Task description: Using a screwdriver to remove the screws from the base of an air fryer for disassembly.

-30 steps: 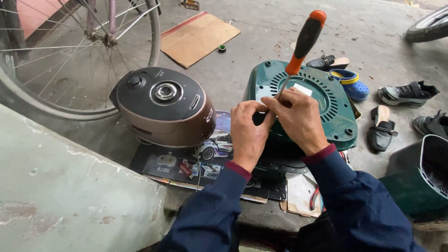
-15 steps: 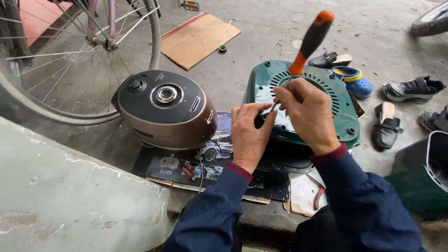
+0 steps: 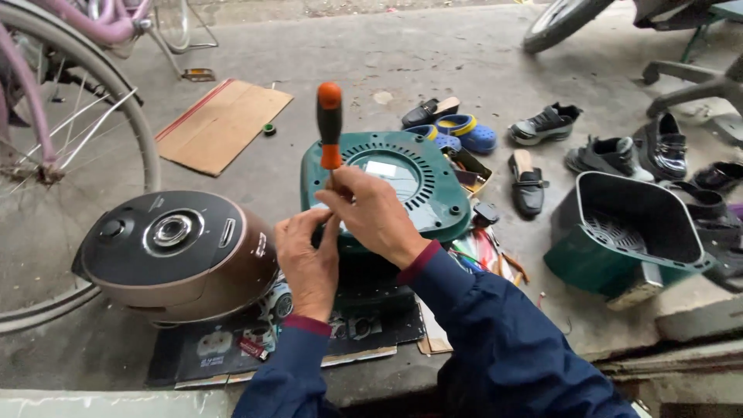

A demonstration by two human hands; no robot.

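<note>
A screwdriver [image 3: 330, 124] with a black grip and orange ends is held upright over the near left corner of a green appliance base [image 3: 422, 203]. Its long axis runs almost straight up and down in the view: the orange cap points up and away, and the tip points down toward the green base, hidden behind the fingers. The lower part of the tool is gripped by the right hand [image 3: 375, 213], whose fingers are curled together and pinched around the shaft just below the orange collar. The left hand [image 3: 308, 259] is set just beside and below it, at the near edge of the base; its fingers are bent and held close together, the fingertips meeting those of the right hand near the shaft. Whether the left fingers touch the shaft itself cannot be told.

The green base is round-vented on top, with a white label at the middle, and rests on a dark printed sheet [image 3: 232, 348] on the concrete floor. Just to its left a brown and black cooker [image 3: 174, 251] is seen, touching the same sheet. To the right a black basket [image 3: 631, 220] stands well apart, with several shoes [image 3: 546, 124] scattered behind. A flat piece of cardboard [image 3: 220, 124] lies farther back, near a bicycle wheel [image 3: 116, 116].
</note>
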